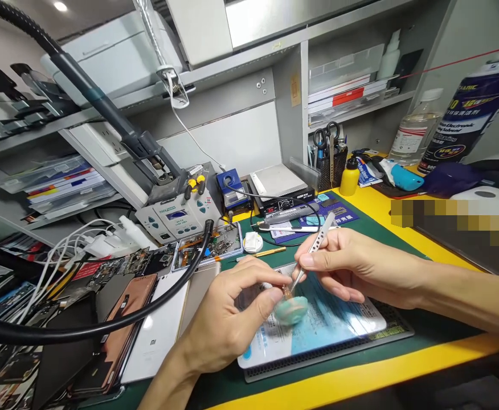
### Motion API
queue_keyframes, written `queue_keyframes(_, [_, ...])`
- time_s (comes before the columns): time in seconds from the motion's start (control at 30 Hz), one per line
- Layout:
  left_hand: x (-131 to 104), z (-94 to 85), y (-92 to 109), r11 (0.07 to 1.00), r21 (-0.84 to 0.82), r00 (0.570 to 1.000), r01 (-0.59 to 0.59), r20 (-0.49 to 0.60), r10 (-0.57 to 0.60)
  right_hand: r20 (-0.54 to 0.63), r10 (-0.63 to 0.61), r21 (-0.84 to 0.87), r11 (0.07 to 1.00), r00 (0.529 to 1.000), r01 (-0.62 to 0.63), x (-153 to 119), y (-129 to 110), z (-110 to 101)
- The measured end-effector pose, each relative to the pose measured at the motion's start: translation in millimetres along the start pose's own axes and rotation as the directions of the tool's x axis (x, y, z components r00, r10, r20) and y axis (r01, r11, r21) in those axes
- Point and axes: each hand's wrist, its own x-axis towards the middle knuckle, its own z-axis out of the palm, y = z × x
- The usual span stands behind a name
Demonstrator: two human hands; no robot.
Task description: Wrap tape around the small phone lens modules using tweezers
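My right hand (347, 265) is closed around silver tweezers (318, 244) with a row of holes, their tips pointing down. The tips reach a small copper-coloured piece (287, 291), which my left hand (228, 319) pinches between thumb and forefinger. Directly beneath that piece is a round, glossy pale-green object (291, 312), slightly blurred; what kind of thing it is I cannot tell. It sits over a blue and white printed sheet (339, 324) on a dark-edged pad. The fingertips partly hide the copper-coloured piece.
A rework station (175, 213) with a black hose (168, 307) stands behind my left hand. A white phone panel (155, 336) and other panels lie left. A parts tray (207, 245) is farther back. A yellow bottle (350, 177) and spray can (467, 108) stand at right.
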Motion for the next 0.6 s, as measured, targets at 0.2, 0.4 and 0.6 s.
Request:
queue_keyframes(0.2, [5,-3.9,11,0.999,0.048,0.999,0.003,0.036,-0.005,0.002,-0.029,0.018,0.999,1.0,0.029,1,-2,-3])
queue_keyframes(0.4, [13,-4.9,16,0.999,-0.001,0.995,0.052,0.091,-0.051,0.029,-0.033,0.026,0.999,0.999,0.032,0,-2,-5])
queue_keyframes(0.6, [20,-7.8,13,0.968,-0.2,0.987,0.154,0.083,-0.14,0.049,-0.029,0.044,0.999,0.998,0.027,-2,-6,-5])
